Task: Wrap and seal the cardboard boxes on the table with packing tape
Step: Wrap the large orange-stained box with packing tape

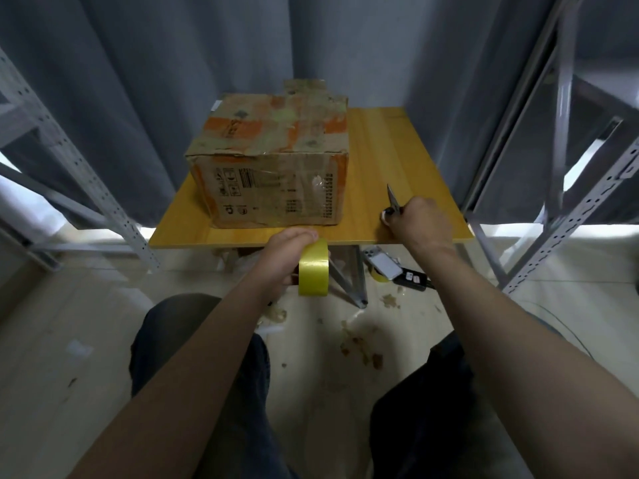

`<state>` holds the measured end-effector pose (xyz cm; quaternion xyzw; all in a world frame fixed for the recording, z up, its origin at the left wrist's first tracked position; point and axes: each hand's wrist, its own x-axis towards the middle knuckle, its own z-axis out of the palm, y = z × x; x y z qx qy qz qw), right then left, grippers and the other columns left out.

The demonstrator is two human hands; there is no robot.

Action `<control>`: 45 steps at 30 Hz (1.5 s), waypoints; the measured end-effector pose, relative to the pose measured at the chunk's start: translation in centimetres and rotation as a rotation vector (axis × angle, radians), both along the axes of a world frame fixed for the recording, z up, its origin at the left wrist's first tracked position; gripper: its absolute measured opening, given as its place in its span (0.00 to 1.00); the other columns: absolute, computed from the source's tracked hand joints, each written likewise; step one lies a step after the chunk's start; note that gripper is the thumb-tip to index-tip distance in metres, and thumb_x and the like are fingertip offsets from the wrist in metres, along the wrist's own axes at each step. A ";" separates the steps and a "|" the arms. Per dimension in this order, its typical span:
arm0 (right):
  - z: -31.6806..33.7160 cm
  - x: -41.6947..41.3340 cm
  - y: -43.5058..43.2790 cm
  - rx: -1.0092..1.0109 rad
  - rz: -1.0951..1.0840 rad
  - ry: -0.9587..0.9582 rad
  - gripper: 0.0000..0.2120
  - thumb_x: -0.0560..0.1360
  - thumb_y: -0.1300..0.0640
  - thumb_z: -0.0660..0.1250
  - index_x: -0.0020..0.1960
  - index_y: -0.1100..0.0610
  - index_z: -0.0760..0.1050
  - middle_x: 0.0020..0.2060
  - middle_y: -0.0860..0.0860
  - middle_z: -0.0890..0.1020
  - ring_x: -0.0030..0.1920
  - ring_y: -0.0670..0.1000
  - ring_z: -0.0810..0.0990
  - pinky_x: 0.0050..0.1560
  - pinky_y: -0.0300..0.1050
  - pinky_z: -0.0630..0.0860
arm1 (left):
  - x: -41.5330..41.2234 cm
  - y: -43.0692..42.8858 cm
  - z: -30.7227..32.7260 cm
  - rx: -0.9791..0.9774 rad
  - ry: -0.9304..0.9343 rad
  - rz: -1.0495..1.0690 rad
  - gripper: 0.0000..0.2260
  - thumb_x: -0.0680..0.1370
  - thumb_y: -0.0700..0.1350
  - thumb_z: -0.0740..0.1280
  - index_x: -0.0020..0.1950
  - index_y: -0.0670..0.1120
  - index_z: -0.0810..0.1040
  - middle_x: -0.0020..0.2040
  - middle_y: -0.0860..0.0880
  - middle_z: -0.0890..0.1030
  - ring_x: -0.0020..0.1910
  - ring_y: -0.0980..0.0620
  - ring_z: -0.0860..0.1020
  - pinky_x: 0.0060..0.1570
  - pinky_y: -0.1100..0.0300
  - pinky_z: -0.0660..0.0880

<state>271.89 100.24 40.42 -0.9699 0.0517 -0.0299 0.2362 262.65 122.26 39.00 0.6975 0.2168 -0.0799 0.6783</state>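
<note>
Cardboard box (273,160) looks light, stiff and dented; I'd steady it by its top. In front of it, the left hand (287,252) curls its fingers (306,234) round a yellow tape roll (313,271), and to the right of it the right hand (420,219) grips scissors (392,199).

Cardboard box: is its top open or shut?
Shut: the cardboard box has its top flaps lying flat and level, with no gap showing between them.

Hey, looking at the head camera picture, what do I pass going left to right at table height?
Left metal rack → cardboard box → scissors gripped in the right hand → right metal rack. The tape roll in the left hand overlaps the box's span, so it is left out.
</note>
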 end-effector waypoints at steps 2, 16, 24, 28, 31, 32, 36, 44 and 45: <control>0.5 0.5 -0.4 -0.017 0.010 0.057 0.19 0.79 0.45 0.71 0.48 0.62 0.77 0.47 0.60 0.81 0.45 0.62 0.81 0.40 0.53 0.75 | 0.0 -0.1 0.2 -0.016 0.002 -0.016 0.07 0.83 0.51 0.67 0.59 0.54 0.81 0.47 0.49 0.89 0.40 0.53 0.87 0.30 0.62 0.78; 1.5 0.1 -2.1 0.767 0.111 0.210 0.11 0.75 0.58 0.77 0.43 0.65 0.80 0.27 0.55 0.79 0.24 0.53 0.78 0.30 0.49 0.84 | -0.9 -0.3 -0.5 -0.153 -0.088 -0.028 0.08 0.86 0.48 0.64 0.62 0.48 0.80 0.49 0.41 0.88 0.46 0.36 0.87 0.40 0.51 0.84; 0.7 -0.8 -2.3 0.688 0.586 0.666 0.24 0.62 0.51 0.84 0.52 0.64 0.85 0.46 0.62 0.81 0.40 0.56 0.78 0.51 0.54 0.86 | -1.2 -0.2 -0.4 -0.148 -0.110 -0.007 0.09 0.85 0.48 0.65 0.60 0.46 0.81 0.48 0.39 0.87 0.41 0.36 0.87 0.37 0.52 0.82; 2.2 -0.4 -3.0 0.466 0.660 0.865 0.31 0.63 0.45 0.85 0.59 0.59 0.80 0.50 0.61 0.75 0.46 0.57 0.77 0.49 0.54 0.85 | -1.4 -0.1 -0.2 -0.178 -0.116 0.006 0.09 0.85 0.46 0.65 0.59 0.43 0.80 0.47 0.37 0.87 0.37 0.38 0.86 0.32 0.54 0.81; 3.3 -0.1 -2.5 0.344 0.700 0.876 0.34 0.61 0.42 0.84 0.61 0.56 0.79 0.54 0.60 0.76 0.47 0.55 0.78 0.48 0.54 0.85 | -1.4 -0.3 0.0 -0.179 -0.111 0.021 0.08 0.85 0.45 0.66 0.58 0.42 0.81 0.45 0.36 0.87 0.34 0.40 0.86 0.29 0.55 0.80; 3.6 0.1 -2.0 0.329 0.708 0.865 0.35 0.61 0.41 0.84 0.61 0.56 0.79 0.54 0.60 0.76 0.48 0.55 0.78 0.48 0.54 0.85 | -1.4 -0.4 0.1 -0.177 -0.110 0.024 0.08 0.85 0.44 0.66 0.58 0.42 0.81 0.45 0.36 0.87 0.34 0.41 0.86 0.29 0.56 0.80; 5.3 1.0 0.0 0.241 0.734 0.872 0.37 0.61 0.42 0.85 0.63 0.57 0.77 0.46 0.59 0.77 0.50 0.58 0.76 0.49 0.55 0.85 | -1.3 -0.5 0.0 -0.171 -0.110 0.035 0.07 0.84 0.44 0.66 0.56 0.42 0.81 0.44 0.36 0.87 0.33 0.41 0.86 0.29 0.55 0.80; 7.1 2.9 3.0 0.130 0.764 0.832 0.34 0.60 0.42 0.83 0.59 0.59 0.82 0.31 0.52 0.78 0.37 0.50 0.77 0.49 0.56 0.86 | -1.1 -0.4 -0.4 -0.128 -0.139 0.043 0.08 0.84 0.44 0.66 0.57 0.40 0.81 0.43 0.36 0.87 0.34 0.38 0.85 0.31 0.54 0.81; 7.0 3.1 3.2 0.126 0.756 0.812 0.32 0.62 0.44 0.83 0.59 0.61 0.82 0.32 0.50 0.79 0.37 0.50 0.77 0.47 0.54 0.85 | -1.0 -0.3 -0.4 -0.123 -0.138 0.043 0.08 0.84 0.44 0.66 0.57 0.41 0.81 0.43 0.36 0.87 0.34 0.38 0.85 0.32 0.54 0.81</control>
